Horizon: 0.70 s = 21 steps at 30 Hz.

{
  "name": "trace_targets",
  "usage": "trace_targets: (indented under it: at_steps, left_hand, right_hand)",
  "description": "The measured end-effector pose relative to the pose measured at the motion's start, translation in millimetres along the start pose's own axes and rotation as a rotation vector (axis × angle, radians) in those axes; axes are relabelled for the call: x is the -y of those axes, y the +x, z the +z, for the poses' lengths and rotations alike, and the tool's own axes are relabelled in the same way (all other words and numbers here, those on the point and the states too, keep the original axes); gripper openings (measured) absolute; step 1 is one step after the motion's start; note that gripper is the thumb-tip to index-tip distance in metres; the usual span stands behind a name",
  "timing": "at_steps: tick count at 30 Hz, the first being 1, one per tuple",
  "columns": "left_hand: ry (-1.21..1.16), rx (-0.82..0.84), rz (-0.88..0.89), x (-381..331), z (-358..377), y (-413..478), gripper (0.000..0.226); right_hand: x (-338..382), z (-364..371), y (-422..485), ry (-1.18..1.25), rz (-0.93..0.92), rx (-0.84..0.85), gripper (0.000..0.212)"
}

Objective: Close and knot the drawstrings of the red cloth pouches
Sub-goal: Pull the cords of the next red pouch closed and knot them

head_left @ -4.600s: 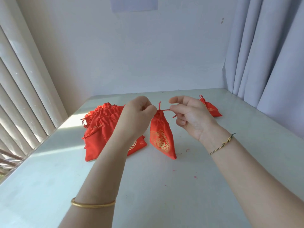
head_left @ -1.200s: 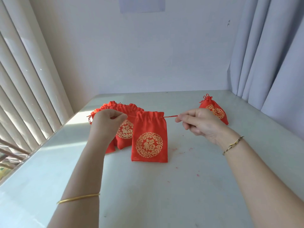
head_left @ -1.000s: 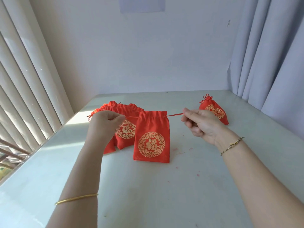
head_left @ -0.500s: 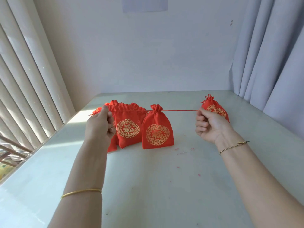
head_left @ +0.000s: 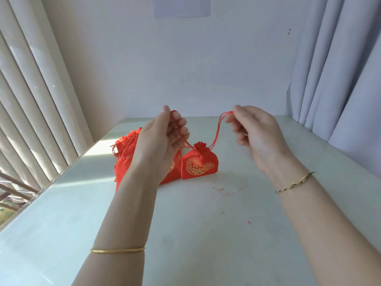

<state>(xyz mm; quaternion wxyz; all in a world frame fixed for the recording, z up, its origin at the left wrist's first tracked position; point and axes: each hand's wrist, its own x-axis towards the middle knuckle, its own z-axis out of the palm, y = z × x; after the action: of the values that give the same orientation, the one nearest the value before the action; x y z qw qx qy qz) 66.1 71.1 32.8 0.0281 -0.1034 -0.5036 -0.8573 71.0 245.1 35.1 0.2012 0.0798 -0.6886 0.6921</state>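
The small red cloth pouch with a gold emblem (head_left: 199, 162) stands cinched on the pale bench (head_left: 206, 234). Its thin red drawstrings (head_left: 216, 133) rise outward to the raised left hand (head_left: 162, 139) and right hand (head_left: 255, 133). Each hand pinches one cord end at the fingertips.

A pale surface (head_left: 206, 234) carries 1 cinched red pouch (head_left: 199, 163), a heap of red pouches (head_left: 126, 149) just beside it on the left, and scattered red thread scraps (head_left: 223, 191) nearer the person.

Sunlit pale table (head_left: 206, 234), blinds (head_left: 31, 100), grey curtains (head_left: 340, 69)
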Motion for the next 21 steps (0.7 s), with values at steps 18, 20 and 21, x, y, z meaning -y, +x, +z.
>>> trace_targets:
  at_steps: [18,20,21]
  left_hand:
    - [0.634,0.162,0.133,-4,6,-8,0.013]
    - [0.578,0.168,0.129,-5,7,-9,0.013]
    - [0.543,0.167,0.122,-5,7,-10,0.014]
  right_hand:
    - [10,16,-14,-0.201,0.042,0.297,0.020]
    - [7,18,-15,-0.204,0.008,0.314,0.013]
    - [5,18,-15,-0.192,-0.004,0.307,0.011]
